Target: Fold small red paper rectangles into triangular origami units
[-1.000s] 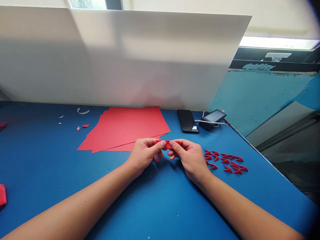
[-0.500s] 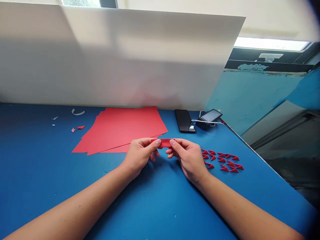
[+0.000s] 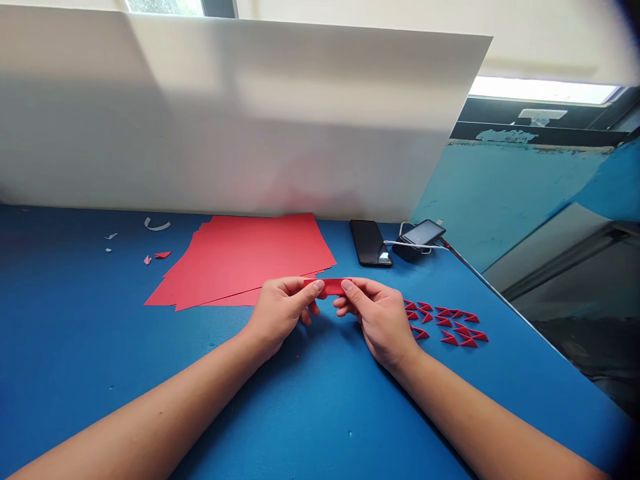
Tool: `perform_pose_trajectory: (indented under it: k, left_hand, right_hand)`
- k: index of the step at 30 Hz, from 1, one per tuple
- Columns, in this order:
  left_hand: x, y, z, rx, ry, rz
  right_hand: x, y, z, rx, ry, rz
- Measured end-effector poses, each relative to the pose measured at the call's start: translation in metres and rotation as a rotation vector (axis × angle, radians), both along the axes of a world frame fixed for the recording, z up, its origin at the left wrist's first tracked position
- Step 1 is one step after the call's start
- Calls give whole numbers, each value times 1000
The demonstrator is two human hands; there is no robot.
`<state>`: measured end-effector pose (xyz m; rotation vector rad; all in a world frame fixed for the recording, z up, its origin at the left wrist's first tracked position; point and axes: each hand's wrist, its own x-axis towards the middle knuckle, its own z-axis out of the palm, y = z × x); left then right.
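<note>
A small strip of red paper (image 3: 333, 287) is stretched level between my two hands, above the blue table. My left hand (image 3: 281, 310) pinches its left end between thumb and fingers. At the other end, my right hand (image 3: 383, 317) grips it the same way, thumb on the near face. Just behind my left hand lie large red paper sheets (image 3: 255, 257), loosely stacked. To the right of my right hand, several small folded red paper triangles (image 3: 459, 327) rest on the table, some partly hidden by that hand.
A black phone (image 3: 371, 243) lies behind my right hand, beside a second device (image 3: 424, 233) with a white cable. Paper scraps (image 3: 163, 255) and a curved white strip (image 3: 157, 225) are at the left. A white board (image 3: 240, 120) stands along the back. The table edge (image 3: 530, 323) runs down the right.
</note>
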<state>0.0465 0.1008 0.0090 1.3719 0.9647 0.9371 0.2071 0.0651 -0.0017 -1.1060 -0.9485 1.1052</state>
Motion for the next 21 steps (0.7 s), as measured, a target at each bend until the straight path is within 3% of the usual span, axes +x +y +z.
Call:
perform_pose_trajectory:
  k: [6,21]
  left_hand:
    - [0,0,-1,-3,-35,-7]
    - [-1,1,-2,-9,-42,-7]
  right_hand:
    - [0,1,-2,26,-20,-76]
    - [1,1,-4,21,-30,-87]
